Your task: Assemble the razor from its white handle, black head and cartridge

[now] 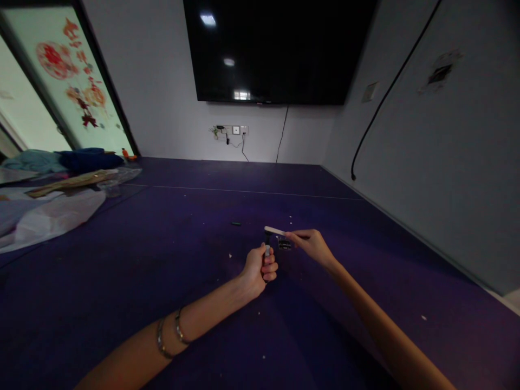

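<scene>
My left hand (260, 268) is closed in a fist around a slim upright handle (267, 250) with a light grey upper end. A dark piece (267, 236) stands above that end. Between thumb and fingers, my right hand (312, 245) pinches a flat, pale, rounded stick (275, 231). The stick's far end lies over the dark piece and appears to touch it. I cannot make out the exact kind of either thing. Just below the right fingertips, a small dark object with light marks (285, 245) rests on the purple surface (195, 303), partly hidden.
A short dark green stick (236, 223) lies left of the hands. White crumbs are scattered about. Cloths (91, 160), plastic sheeting (69, 216) and a flat brown piece (73, 182) lie at the left. A television (280, 54) hangs on the far wall; a black cable (390, 100) hangs at right.
</scene>
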A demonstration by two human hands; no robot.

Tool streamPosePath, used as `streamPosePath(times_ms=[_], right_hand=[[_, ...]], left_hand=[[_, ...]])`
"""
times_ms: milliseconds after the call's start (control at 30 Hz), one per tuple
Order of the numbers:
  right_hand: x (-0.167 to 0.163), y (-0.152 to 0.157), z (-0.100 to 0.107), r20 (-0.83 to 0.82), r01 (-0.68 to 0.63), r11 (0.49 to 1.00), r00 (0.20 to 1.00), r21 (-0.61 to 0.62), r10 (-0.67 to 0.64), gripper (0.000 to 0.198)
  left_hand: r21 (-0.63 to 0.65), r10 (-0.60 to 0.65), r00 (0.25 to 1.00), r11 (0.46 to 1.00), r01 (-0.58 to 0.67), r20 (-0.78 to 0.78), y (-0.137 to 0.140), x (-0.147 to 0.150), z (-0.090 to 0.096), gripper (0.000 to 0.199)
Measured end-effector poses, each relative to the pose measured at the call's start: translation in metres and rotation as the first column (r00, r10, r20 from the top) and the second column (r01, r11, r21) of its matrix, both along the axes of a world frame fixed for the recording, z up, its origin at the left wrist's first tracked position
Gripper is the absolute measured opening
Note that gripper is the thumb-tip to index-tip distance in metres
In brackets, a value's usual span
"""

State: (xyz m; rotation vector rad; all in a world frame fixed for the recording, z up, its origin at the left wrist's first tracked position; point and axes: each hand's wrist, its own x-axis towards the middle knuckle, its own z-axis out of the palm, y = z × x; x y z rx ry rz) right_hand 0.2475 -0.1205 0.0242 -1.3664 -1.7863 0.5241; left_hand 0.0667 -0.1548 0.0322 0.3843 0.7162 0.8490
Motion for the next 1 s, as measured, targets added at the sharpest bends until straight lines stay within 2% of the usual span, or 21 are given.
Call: streamPosePath(times_ms=[100, 267, 433, 600, 700, 767, 900, 1000], right_hand=[[-0.002, -0.001, 0.002, 0.021, -0.037, 0.999, 0.999, 0.015, 0.037, 0.043], [0.004, 0.0, 0.001, 0.051, 0.056, 0.998, 0.997, 0.01, -0.057, 0.044], [0.006, 0.001, 0.001, 0.038, -0.006, 1.0, 0.999, -0.006, 0.006, 0.044], [0.005, 0.002, 0.0, 0.032, 0.102, 0.995, 0.994, 0.015, -0.103, 0.049], [0.0, 0.0, 0.001, 0.011, 0.055, 0.998, 0.998, 0.018, -0.055, 0.05], [0.0, 0.001, 0.0, -0.003, 0.061, 0.998, 0.998, 0.018, -0.061, 0.05], [0.011, 0.009, -0.011, -0.081, 0.203, 0.979, 0.976, -0.012, -0.203, 0.051], [0.017, 0.013, -0.016, -0.206, 0.195, 0.981, 0.959, -0.012, -0.193, 0.053]], left_hand=[[-0.014, -0.003, 1.0, 1.0, 0.002, -0.014, 0.001, 0.001, -0.001, 0.034], [-0.042, -0.003, 1.0, 0.999, 0.002, -0.004, 0.004, 0.0, -0.003, 0.033], [-0.034, 0.013, 0.999, 0.999, -0.011, 0.05, 0.004, -0.003, 0.001, 0.033], [-0.023, 0.003, 0.997, 1.0, -0.002, 0.071, 0.005, -0.004, 0.002, 0.033], [-0.011, 0.002, 0.997, 1.0, -0.001, 0.075, 0.005, -0.006, 0.002, 0.034], [0.003, -0.002, 0.995, 1.0, 0.001, 0.1, 0.005, -0.008, 0.006, 0.033], [0.061, -0.035, 0.987, 0.998, 0.026, 0.154, 0.004, -0.014, 0.018, 0.032], [0.09, -0.061, 0.983, 0.995, 0.046, 0.171, 0.005, -0.018, 0.029, 0.032]])
